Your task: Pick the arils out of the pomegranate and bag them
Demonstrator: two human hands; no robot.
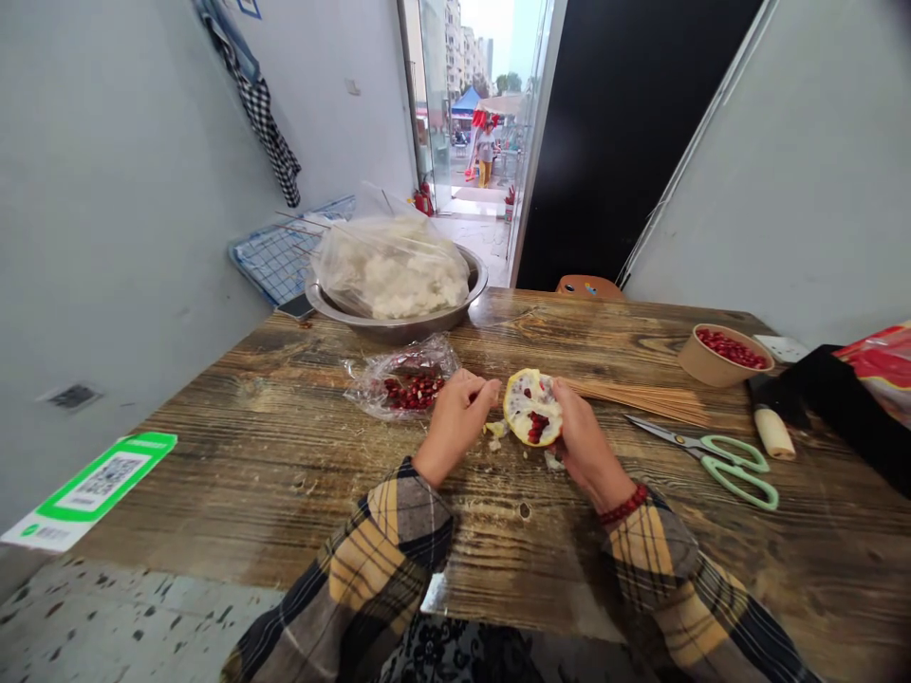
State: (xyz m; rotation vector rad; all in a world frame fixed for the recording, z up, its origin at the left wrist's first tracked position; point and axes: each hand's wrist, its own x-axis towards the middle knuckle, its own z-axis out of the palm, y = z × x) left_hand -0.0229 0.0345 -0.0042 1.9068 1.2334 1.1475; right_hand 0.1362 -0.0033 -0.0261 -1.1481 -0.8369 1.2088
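Grip, right: our right hand (585,444) is clasped round the right side of the pomegranate (532,406), holding its open face up.
Grip, left: our left hand (455,422) is pinched at the pomegranate's left rim; we cannot tell whether seed or pith sits between the fingertips.
Pomegranate: a broken-open piece, mostly pale pith with a few red seeds in the middle, held just above the worktop (285,446).
Left of the pomegranate: a plastic bag (405,379) of loose red seeds, near our left hand.
Right of the pomegranate: skewers (641,400) just beside it; scissors (712,457) and a paper bowl (722,353) of seeds farther off.
Under the pomegranate: scraps of pith (494,432).
Step in hand: we judge that seeds are being picked out, with this piece nearly emptied.
Next move calls for: a light pinch so seeds do not burst, and a steady right hand.
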